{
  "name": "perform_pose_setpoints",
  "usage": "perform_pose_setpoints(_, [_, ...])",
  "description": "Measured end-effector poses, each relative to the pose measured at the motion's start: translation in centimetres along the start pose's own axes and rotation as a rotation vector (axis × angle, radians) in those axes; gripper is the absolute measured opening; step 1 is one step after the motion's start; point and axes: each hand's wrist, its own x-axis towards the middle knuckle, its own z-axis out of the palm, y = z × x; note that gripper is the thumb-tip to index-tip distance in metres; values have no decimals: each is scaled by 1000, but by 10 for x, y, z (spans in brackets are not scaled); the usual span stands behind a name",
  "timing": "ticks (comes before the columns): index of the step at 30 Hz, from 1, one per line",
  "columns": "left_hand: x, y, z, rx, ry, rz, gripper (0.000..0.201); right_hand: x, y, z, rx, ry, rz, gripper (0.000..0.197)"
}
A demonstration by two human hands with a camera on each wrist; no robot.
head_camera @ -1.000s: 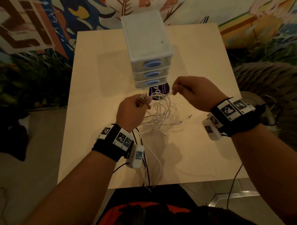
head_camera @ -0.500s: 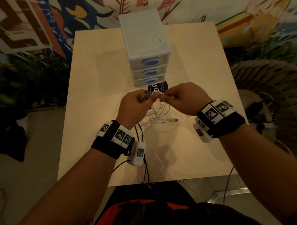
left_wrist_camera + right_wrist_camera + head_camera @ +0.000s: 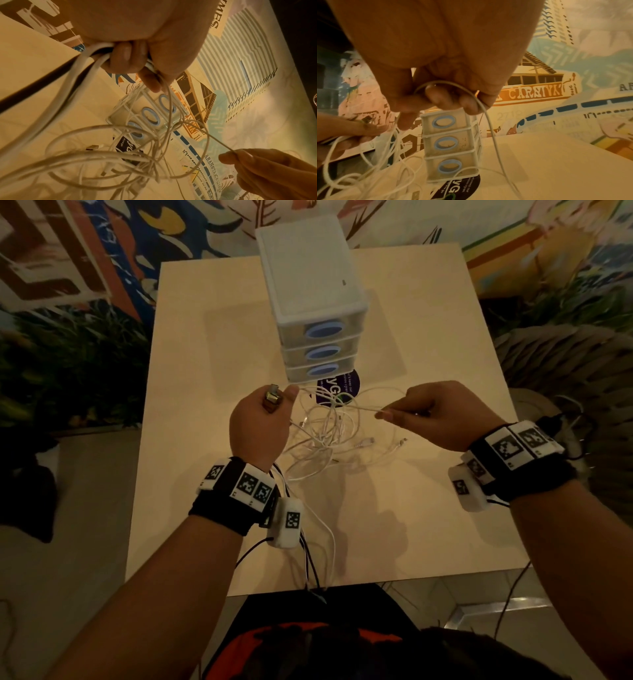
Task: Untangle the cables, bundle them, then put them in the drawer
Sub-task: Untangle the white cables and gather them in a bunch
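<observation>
A tangle of thin white cables (image 3: 325, 433) hangs and lies on the pale table (image 3: 212, 344), in front of a small white unit of three drawers (image 3: 322, 350) with blue oval handles, all closed. My left hand (image 3: 263, 419) grips several cable strands (image 3: 96, 56) in its curled fingers, a metal USB plug (image 3: 272, 398) sticking up from the fist. My right hand (image 3: 428, 412) pinches one white strand (image 3: 481, 108) and holds it taut toward the left hand. In the left wrist view the tangle (image 3: 130, 159) loops below the fist, with the right hand (image 3: 257, 165) at lower right.
A dark round sticker (image 3: 339, 386) lies on the table just in front of the drawers. Loose cable plugs (image 3: 364, 443) rest right of the tangle. Black sensor wires (image 3: 308, 559) hang off the table's near edge. A painted mural wall (image 3: 102, 251) stands behind the table.
My hands were close together over the tangle half a second ago. They have now spread apart, the right hand drawing one strand out to the right.
</observation>
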Motion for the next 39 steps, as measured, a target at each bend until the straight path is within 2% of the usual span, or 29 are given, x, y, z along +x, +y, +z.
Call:
perform_pose_setpoints(4, [5,-4,-1,26,16,-39,48,-4,11,-4,50,136,3,22])
perform_pose_setpoints(7, [8,-11,-2,46,28,-74,51,-4,29,-6,131,236,142,30])
perform_pose_setpoints(9, [8,-11,-2,67,1,-80,52,-7,32,-5,147,245,164,27])
perform_pose_setpoints(12, [5,-1,-1,143,-66,-78,46,-6,20,-3,168,234,112,22])
perform_pose_setpoints(15, [-1,12,1,116,-20,30,28,2,0,-5,172,206,69,27])
perform_pose_setpoints(17, [-9,25,5,58,-23,147,26,8,-11,-8,205,200,47,32])
perform_pose_setpoints(20, [-19,39,15,88,-186,276,32,16,-22,-13,224,188,12,30])
perform_pose_setpoints(22, [-20,41,24,169,-295,298,48,20,-27,-15,206,169,-7,29])
perform_pose_setpoints(24, [-19,38,30,213,-338,286,61,24,-33,-18,206,170,-21,29])
perform_pose_setpoints(25, [-18,34,32,224,-339,275,59,25,-35,-20,208,174,-32,29])
perform_pose_setpoints(28, [-14,27,32,287,-294,250,20,25,-33,-26,195,183,-61,32])
perform_pose_setpoints(31, [-9,22,27,334,-270,174,42,24,-25,-34,152,218,-48,38])
perform_pose_setpoints(35, [2,13,15,219,-236,37,44,18,5,-43,183,241,128,38])
perform_pose_setpoints(37, [4,15,10,144,-247,8,42,17,16,-44,164,191,192,29])
perform_pose_setpoints(39, [3,20,10,96,-281,16,41,14,10,-44,257,72,279,19])
